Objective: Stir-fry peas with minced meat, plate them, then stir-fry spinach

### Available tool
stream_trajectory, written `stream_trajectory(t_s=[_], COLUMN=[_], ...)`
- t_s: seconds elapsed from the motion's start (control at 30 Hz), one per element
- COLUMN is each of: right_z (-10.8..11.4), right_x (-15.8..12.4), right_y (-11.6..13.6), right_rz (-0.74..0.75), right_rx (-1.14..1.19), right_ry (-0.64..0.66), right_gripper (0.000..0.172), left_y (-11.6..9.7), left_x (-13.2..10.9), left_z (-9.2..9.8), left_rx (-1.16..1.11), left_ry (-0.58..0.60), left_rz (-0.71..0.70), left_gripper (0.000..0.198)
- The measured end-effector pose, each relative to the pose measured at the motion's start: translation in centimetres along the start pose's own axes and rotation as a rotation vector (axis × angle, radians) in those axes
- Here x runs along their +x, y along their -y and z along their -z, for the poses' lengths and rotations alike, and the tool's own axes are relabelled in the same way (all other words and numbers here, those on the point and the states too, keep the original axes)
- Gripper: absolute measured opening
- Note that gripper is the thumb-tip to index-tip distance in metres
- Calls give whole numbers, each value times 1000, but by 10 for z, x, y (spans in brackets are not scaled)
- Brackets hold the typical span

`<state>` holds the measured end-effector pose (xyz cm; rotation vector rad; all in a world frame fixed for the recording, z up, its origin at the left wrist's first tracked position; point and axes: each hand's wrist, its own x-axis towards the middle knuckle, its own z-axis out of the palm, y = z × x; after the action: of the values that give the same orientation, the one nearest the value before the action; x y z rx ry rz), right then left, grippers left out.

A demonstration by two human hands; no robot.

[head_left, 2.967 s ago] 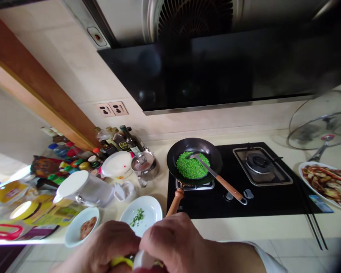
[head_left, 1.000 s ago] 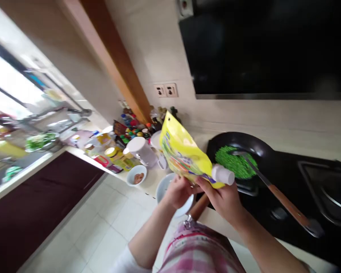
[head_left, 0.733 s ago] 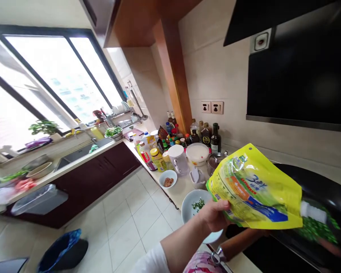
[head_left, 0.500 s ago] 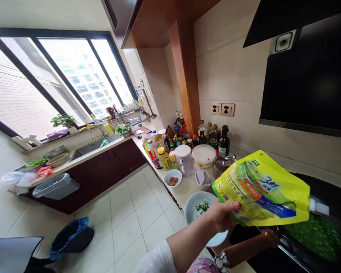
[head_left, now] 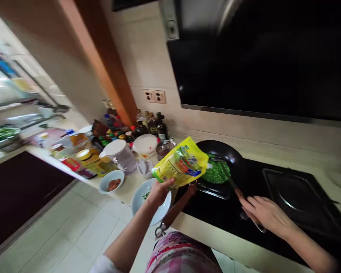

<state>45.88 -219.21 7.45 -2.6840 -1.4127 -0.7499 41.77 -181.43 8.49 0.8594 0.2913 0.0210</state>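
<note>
My left hand [head_left: 160,192] is closed on the lower end of a yellow-green seasoning pouch [head_left: 182,165]. The pouch is tilted, its white spout pointing right, over the near left side of a black wok [head_left: 238,159]. Chopped green vegetable [head_left: 216,173] lies in the wok. In my right hand [head_left: 263,212] is the wooden handle of a spatula [head_left: 233,184], whose metal end rests among the greens. The wok's wooden handle [head_left: 178,206] juts toward me beneath the pouch. Just behind my left hand stands a pale bowl [head_left: 138,197] with a few chopped greens.
A small bowl of brown meat [head_left: 113,184], a white-lidded pitcher [head_left: 125,161] and a lidded tub [head_left: 144,146] stand left on the counter. Several sauce bottles [head_left: 160,129] line the wall. An unused burner [head_left: 290,197] is right of the wok; the range hood [head_left: 258,68] hangs above.
My view has swung right toward the stove. My right hand with the spatula has come into view. The pouch remains in my left hand, its spout now visible above the wok.
</note>
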Motion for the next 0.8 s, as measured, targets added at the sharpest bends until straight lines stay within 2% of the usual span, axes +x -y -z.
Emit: stream_trajectory(t_s=[0.07, 0.13, 0.2, 0.27, 0.33, 0.4, 0.47, 0.6, 0.8], right_z=[10, 15, 20, 30, 41, 51, 57, 62, 64], right_x=[-12, -9, -3, -1, -2, -5, -8, -10, -7], right_y=[0, 8, 22, 36, 46, 52, 56, 61, 64], right_rz=[-1, -156, -442, -829, -1212, -1460, -1577, -1689, -1741], right_rx=[16, 149, 347, 525, 699, 880, 1018, 1126, 1172], right_ry=[23, -92, -287, -461, -580, -665, -741, -814, -832], right_gripper=[22, 23, 22, 18, 18, 26, 33, 37, 41], left_y=[1, 2, 3, 3, 3, 2, 2, 3, 4], left_x=[8, 11, 13, 16, 20, 25, 30, 38, 48], left_z=[-2, -6, -9, -13, -15, -17, -18, -18, -18], left_rx=[81, 150, 195, 222, 244, 269, 299, 383, 464], left_ry=[-27, -18, -1, -1, -22, -38, -37, -22, -13], left_rz=[-16, -37, -67, -97, -120, -141, -173, -236, -285], left_gripper=[60, 61, 59, 57, 56, 58, 61, 56, 56])
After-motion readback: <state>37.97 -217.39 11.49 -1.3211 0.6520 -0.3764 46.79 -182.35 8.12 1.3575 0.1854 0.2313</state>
